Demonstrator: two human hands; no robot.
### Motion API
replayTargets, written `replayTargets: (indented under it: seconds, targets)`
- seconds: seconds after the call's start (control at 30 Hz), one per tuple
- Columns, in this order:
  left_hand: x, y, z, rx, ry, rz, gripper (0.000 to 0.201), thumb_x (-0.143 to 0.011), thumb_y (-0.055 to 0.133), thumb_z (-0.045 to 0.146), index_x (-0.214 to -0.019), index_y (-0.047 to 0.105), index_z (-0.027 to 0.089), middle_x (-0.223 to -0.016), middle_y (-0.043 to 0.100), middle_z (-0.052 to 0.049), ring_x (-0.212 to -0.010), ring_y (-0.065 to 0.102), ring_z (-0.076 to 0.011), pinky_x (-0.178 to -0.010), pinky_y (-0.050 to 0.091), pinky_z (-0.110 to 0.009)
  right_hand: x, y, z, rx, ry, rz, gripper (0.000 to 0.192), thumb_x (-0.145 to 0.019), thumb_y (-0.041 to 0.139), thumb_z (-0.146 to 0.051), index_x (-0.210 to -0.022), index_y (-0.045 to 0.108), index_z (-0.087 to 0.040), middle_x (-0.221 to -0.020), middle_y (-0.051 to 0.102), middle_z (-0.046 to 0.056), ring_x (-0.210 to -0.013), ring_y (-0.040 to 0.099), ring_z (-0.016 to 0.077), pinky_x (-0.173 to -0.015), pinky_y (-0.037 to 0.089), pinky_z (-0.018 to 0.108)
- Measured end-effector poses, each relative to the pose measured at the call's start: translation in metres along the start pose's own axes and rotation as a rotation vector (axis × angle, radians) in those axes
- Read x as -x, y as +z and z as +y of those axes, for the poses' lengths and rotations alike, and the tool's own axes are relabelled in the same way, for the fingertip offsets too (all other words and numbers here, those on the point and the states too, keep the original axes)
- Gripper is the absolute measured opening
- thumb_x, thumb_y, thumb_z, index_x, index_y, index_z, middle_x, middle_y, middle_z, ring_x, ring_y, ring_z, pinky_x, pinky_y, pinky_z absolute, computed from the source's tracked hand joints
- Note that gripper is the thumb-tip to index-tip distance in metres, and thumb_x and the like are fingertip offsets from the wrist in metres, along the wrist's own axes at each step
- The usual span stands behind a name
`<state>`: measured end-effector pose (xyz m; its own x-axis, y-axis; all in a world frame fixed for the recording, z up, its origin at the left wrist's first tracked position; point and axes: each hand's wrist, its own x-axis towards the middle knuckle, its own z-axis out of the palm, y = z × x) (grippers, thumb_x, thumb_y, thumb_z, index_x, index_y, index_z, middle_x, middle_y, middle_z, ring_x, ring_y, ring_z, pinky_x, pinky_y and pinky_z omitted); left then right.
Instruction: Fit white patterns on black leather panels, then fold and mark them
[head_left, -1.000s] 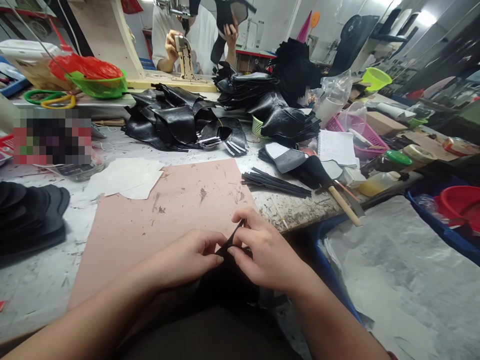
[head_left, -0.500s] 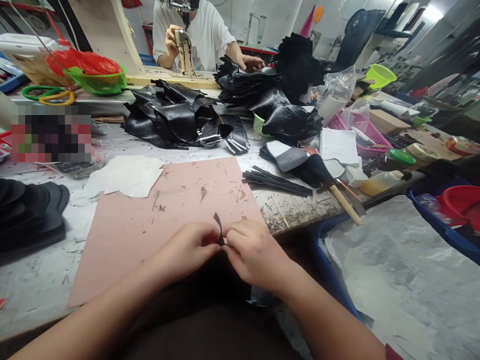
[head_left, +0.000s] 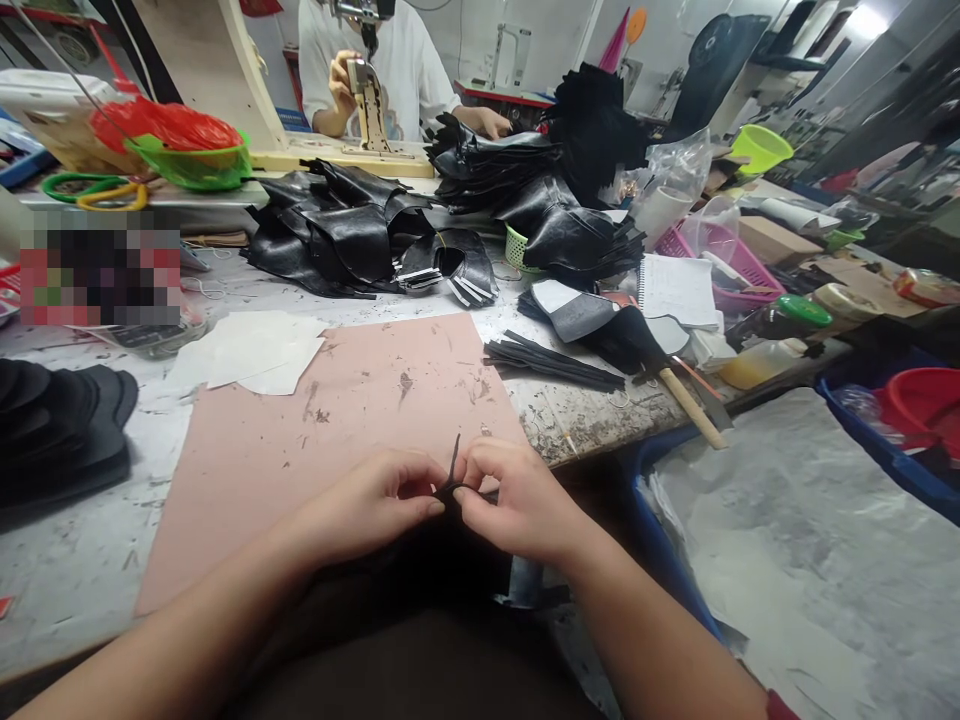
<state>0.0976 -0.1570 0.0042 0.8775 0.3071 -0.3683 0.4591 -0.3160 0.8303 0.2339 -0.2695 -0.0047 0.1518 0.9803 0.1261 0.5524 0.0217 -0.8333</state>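
Both hands meet at the front edge of a pink board (head_left: 360,390). Between them is a narrow black strip (head_left: 454,458), one end standing up above the fingers. My left hand (head_left: 382,500) pinches it between thumb and fingers. Close beside it, my right hand (head_left: 510,495) is closed on the same strip with thumb and forefinger. The strip's lower part is hidden by the fingers and merges with dark material below. A bundle of similar black strips (head_left: 555,362) lies to the right of the board.
White sheets (head_left: 262,350) overlap the board's far left corner. Stacked black pieces (head_left: 60,425) lie at left, black leather pieces (head_left: 337,225) behind. A wooden-handled tool (head_left: 690,408) juts over the right edge. Across the table, a person (head_left: 420,70) sits at a sewing machine (head_left: 371,110).
My right hand's fingers have opened out a little and shifted along the strip. The strip's free end has moved slightly right and stands straighter. The other person's hand has drawn back slightly.
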Motion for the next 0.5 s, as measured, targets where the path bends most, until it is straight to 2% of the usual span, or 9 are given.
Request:
replayTargets:
  seconds: [0.17, 0.33, 0.5]
  targets:
    - [-0.001, 0.001, 0.000, -0.034, 0.015, 0.020, 0.012, -0.069, 0.051, 0.029, -0.069, 0.055, 0.018, -0.062, 0.049, 0.004, -0.060, 0.046, -0.0114, -0.057, 0.038, -0.022, 0.000, 0.000, -0.003, 0.087, -0.033, -0.010, 0.021, -0.064, 0.049, -0.007, -0.056, 0.035, -0.020, -0.071, 0.047, -0.001, -0.068, 0.047, 0.0124, -0.062, 0.039, 0.024]
    - [-0.003, 0.004, -0.002, 0.009, -0.025, 0.017, 0.018, -0.071, 0.049, 0.033, -0.061, 0.051, 0.018, -0.060, 0.049, 0.005, -0.061, 0.047, -0.0119, -0.057, 0.038, -0.022, -0.001, -0.009, 0.000, 0.123, -0.052, -0.110, 0.012, -0.068, 0.054, -0.012, -0.062, 0.047, -0.019, -0.080, 0.051, 0.001, -0.073, 0.050, 0.0129, -0.066, 0.042, 0.025]
    - [-0.003, 0.006, -0.004, -0.032, -0.073, 0.041, 0.018, -0.071, 0.047, 0.032, -0.074, 0.058, 0.018, -0.062, 0.051, 0.004, -0.060, 0.047, -0.0122, -0.056, 0.037, -0.022, -0.003, -0.012, 0.006, 0.067, -0.055, -0.175, 0.015, -0.067, 0.055, -0.010, -0.060, 0.046, -0.019, -0.080, 0.056, 0.000, -0.072, 0.053, 0.0121, -0.066, 0.043, 0.024]
